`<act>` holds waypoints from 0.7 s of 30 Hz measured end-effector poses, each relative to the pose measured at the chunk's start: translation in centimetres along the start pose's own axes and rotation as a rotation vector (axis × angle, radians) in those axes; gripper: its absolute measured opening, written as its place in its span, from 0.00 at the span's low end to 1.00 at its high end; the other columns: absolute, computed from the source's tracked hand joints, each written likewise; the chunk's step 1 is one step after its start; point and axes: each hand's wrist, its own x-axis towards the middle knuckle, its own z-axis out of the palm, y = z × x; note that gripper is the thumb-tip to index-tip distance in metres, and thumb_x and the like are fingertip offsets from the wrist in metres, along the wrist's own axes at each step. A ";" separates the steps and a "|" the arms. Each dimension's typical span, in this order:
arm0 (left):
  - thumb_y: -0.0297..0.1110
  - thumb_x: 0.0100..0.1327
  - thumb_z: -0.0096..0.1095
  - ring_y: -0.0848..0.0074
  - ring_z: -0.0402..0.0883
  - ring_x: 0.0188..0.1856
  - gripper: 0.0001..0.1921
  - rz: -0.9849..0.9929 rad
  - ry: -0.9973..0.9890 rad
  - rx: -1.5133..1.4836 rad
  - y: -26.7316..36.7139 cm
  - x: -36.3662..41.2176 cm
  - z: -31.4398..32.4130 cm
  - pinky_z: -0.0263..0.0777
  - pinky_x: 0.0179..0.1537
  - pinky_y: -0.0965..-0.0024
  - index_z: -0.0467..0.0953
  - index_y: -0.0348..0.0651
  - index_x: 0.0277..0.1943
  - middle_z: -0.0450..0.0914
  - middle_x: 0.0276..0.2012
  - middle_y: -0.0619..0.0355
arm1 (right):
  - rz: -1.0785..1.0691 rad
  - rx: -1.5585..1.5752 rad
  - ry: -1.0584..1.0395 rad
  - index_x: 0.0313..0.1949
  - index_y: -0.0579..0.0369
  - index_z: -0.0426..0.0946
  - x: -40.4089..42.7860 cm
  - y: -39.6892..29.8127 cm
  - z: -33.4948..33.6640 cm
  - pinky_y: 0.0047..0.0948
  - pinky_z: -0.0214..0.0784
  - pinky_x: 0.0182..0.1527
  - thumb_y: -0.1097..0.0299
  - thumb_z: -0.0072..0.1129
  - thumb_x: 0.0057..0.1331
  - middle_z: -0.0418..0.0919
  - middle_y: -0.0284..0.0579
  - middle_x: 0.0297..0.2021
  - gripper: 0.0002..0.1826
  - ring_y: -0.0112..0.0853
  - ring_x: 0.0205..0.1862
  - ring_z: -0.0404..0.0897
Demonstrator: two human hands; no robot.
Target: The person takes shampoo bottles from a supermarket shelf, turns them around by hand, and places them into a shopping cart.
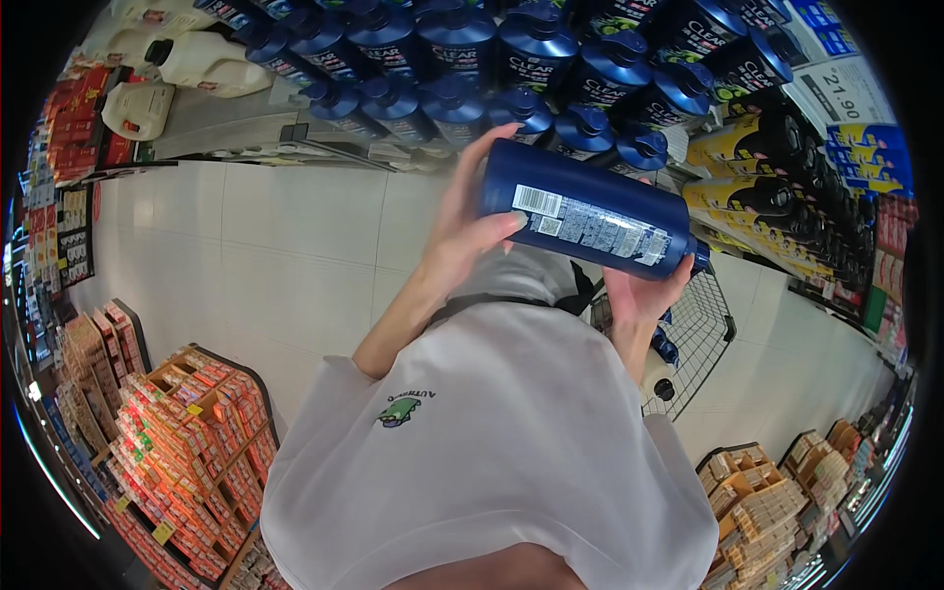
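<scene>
A dark blue Clear shampoo bottle (590, 199) lies almost sideways across both hands, its back label with a barcode and small print facing up. My left hand (479, 214) grips the bottle's base end, thumb on the label side. Around the pump end at the right, my right hand (653, 284) supports the bottle from below; part of the pump shows beyond the fingers. Just past the held bottle, rows of blue Clear pump bottles (538, 55) stand on a display shelf.
A wire shopping cart (704, 332) with a cream bottle (656, 380) and blue items is at my right. Yellow-and-black bottles (745, 195) line the right shelf; large cream jugs (210, 63) stand left. Stacked orange boxes (192, 428) fill a display behind left. Pale floor tiles (295, 228) show between.
</scene>
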 end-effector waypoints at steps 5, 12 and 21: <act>0.38 0.52 0.72 0.81 0.77 0.41 0.48 0.014 0.078 -0.051 0.5 -2.0 -1.7 0.70 0.29 0.80 0.56 0.47 0.75 0.73 0.54 0.57 | 0.079 -0.046 -0.065 0.76 0.55 0.52 0.4 1.4 1.8 0.54 0.48 0.77 0.28 0.73 0.46 0.55 0.51 0.76 0.68 0.46 0.77 0.55; 0.36 0.52 0.73 0.79 0.77 0.46 0.47 -0.008 0.139 -0.115 0.6 -3.9 -3.7 0.72 0.34 0.78 0.58 0.49 0.75 0.73 0.56 0.57 | 0.176 0.370 -0.486 0.77 0.53 0.51 0.6 3.7 2.5 0.62 0.36 0.78 0.22 0.73 0.39 0.52 0.52 0.77 0.74 0.49 0.78 0.51; 0.29 0.52 0.76 0.72 0.73 0.59 0.47 0.104 0.183 -0.045 -0.5 -4.8 -4.6 0.69 0.58 0.70 0.58 0.44 0.75 0.72 0.58 0.55 | 0.328 0.390 -0.250 0.79 0.55 0.44 0.1 3.7 2.7 0.60 0.37 0.77 0.21 0.61 0.53 0.60 0.54 0.74 0.68 0.48 0.77 0.55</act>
